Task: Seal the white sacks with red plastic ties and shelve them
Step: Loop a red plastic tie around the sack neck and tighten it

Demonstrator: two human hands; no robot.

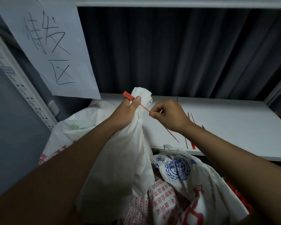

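A plain white sack (130, 156) stands in front of me with its neck bunched up. My left hand (126, 114) grips that neck, thumb pressing the red plastic tie (128, 95) against it. The tie's flat tag sticks out to the upper left. My right hand (167, 117) pinches the thin tail of the tie, stretched out to the right of the neck. Spare red ties (191, 127) lie on the white shelf (234, 120) behind my right wrist.
A white sack with green print (81, 120) lies on the shelf at left. Printed sacks with blue and red lettering (178, 184) are piled below the shelf edge. A paper sign (55, 49) hangs top left by a perforated upright (15, 75). A dark curtain hangs behind.
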